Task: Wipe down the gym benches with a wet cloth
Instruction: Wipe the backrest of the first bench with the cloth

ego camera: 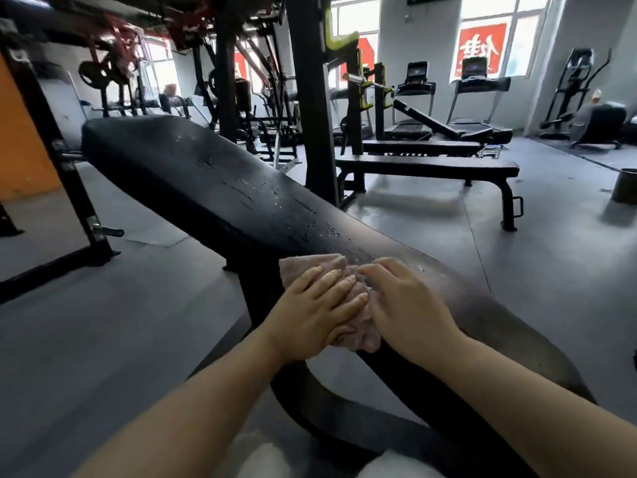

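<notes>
Wiping step under way — both hands, left and right, pressing flat-fingered on crumpled pinkish wet cloth atop long black padded bench. Next, probably: push toward beaded far end.

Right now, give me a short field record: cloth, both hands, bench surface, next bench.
cloth: crumpled pinkish-grey towel cloth on the near end of the pad
left hand: left hand flat, pressing the cloth
right hand: right hand on the cloth's right side
bench surface: long black padded bench, water droplets ahead of the cloth
next bench: flat black bench beyond, to the right
</notes>
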`<act>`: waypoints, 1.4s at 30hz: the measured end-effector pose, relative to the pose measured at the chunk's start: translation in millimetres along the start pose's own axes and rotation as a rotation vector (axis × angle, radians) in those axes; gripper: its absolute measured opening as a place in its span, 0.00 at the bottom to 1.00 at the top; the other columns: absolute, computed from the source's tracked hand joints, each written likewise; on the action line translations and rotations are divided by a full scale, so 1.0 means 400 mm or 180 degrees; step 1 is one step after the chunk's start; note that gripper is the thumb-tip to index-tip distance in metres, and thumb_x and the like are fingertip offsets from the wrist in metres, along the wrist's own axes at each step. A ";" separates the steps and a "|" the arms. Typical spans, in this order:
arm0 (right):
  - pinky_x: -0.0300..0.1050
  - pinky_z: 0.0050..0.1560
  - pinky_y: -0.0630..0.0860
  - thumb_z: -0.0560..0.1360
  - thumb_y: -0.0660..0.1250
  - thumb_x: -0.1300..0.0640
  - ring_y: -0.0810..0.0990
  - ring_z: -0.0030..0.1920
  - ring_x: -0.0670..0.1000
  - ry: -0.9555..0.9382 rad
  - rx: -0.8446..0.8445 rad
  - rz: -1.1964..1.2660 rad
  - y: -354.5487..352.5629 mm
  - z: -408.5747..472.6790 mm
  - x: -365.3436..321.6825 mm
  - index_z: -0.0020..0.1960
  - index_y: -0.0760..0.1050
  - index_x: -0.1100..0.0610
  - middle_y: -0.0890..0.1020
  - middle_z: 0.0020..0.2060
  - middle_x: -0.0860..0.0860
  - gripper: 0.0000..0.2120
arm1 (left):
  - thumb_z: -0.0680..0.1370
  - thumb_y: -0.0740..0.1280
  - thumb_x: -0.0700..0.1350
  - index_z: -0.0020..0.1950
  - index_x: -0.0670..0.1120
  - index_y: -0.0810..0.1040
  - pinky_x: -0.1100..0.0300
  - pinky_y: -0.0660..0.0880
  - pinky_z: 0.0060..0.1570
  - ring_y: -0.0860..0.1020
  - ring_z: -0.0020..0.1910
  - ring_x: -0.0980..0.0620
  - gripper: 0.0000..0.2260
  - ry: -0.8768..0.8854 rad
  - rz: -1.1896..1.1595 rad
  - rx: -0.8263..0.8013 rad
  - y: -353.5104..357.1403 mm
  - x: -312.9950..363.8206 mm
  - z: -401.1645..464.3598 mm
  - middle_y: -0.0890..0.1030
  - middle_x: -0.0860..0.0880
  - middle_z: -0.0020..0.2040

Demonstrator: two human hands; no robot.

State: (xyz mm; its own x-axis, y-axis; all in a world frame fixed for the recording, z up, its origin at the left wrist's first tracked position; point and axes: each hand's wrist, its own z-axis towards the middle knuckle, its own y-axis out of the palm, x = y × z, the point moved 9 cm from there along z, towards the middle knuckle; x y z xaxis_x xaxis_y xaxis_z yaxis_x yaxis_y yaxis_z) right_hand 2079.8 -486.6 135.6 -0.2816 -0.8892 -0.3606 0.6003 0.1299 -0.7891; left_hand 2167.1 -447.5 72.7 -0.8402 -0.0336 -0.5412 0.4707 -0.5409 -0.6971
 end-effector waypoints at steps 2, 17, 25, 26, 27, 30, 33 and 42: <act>0.44 0.54 0.73 0.73 0.54 0.54 0.75 0.54 0.52 -0.0269 0.0011 0.0088 0.020 0.081 -0.047 0.59 0.75 0.54 0.75 0.56 0.50 0.19 | 0.81 0.50 0.55 0.66 0.50 0.72 0.47 0.65 0.64 0.74 0.63 0.44 0.19 -0.0191 0.0053 0.0161 -0.017 -0.110 -0.028 0.78 0.47 0.63; 0.39 0.60 0.69 0.74 0.56 0.58 0.76 0.58 0.52 -0.1488 0.0030 0.0369 0.123 0.391 -0.385 0.61 0.76 0.56 0.78 0.58 0.50 0.18 | 0.81 0.52 0.50 0.61 0.50 0.73 0.43 0.54 0.70 0.66 0.68 0.46 0.14 -0.2318 -0.0255 0.0892 -0.141 -0.541 -0.171 0.76 0.47 0.62; 0.39 0.66 0.62 0.80 0.55 0.55 0.64 0.70 0.47 -0.1526 -0.0261 0.0336 0.160 0.437 -0.468 0.75 0.55 0.49 0.60 0.73 0.43 0.25 | 0.79 0.49 0.52 0.65 0.52 0.76 0.45 0.55 0.71 0.64 0.71 0.51 0.21 -0.2310 0.0102 0.0454 -0.160 -0.756 -0.222 0.75 0.51 0.65; 0.40 0.67 0.61 0.80 0.55 0.54 0.63 0.71 0.48 -0.1505 -0.0324 0.0249 0.170 0.447 -0.470 0.76 0.53 0.50 0.58 0.74 0.43 0.25 | 0.79 0.47 0.52 0.64 0.52 0.76 0.45 0.56 0.71 0.64 0.71 0.50 0.22 -0.2429 0.0077 0.0461 -0.163 -0.786 -0.227 0.75 0.51 0.65; 0.41 0.67 0.60 0.80 0.54 0.53 0.62 0.71 0.49 -0.1516 -0.0370 0.0151 0.179 0.456 -0.475 0.76 0.53 0.51 0.57 0.75 0.44 0.25 | 0.79 0.46 0.52 0.63 0.51 0.77 0.44 0.57 0.71 0.64 0.71 0.49 0.23 -0.2518 0.0070 0.0483 -0.165 -0.815 -0.231 0.75 0.51 0.65; 0.40 0.68 0.59 0.81 0.53 0.52 0.61 0.72 0.49 -0.1593 -0.0421 -0.0039 0.199 0.490 -0.494 0.76 0.53 0.53 0.58 0.75 0.46 0.25 | 0.77 0.42 0.55 0.64 0.51 0.76 0.50 0.53 0.73 0.63 0.72 0.50 0.28 -0.2857 -0.0061 0.0407 -0.173 -0.904 -0.226 0.73 0.51 0.67; 0.40 0.67 0.58 0.81 0.53 0.51 0.63 0.71 0.49 -0.1594 -0.0379 -0.0140 0.205 0.537 -0.510 0.75 0.56 0.54 0.62 0.73 0.47 0.24 | 0.81 0.46 0.52 0.69 0.51 0.72 0.54 0.46 0.74 0.57 0.74 0.51 0.22 -0.3425 -0.0179 0.0125 -0.159 -0.976 -0.229 0.67 0.52 0.72; 0.43 0.65 0.62 0.80 0.52 0.52 0.73 0.61 0.52 -0.1631 -0.0353 -0.0111 0.217 0.637 -0.544 0.63 0.72 0.53 0.76 0.61 0.49 0.15 | 0.77 0.42 0.58 0.73 0.49 0.66 0.55 0.39 0.73 0.43 0.76 0.48 0.29 -0.3626 -0.0652 0.0601 -0.172 -0.910 -0.260 0.54 0.48 0.77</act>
State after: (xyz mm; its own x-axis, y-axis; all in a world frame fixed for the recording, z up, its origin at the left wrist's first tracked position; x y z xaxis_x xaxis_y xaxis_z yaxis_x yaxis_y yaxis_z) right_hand 2383.9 -393.8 272.1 0.1188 -0.9907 -0.0658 0.5063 0.1174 -0.8543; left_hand 2468.6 -310.6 268.8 -0.6965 -0.6126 0.3736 0.3316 -0.7365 -0.5896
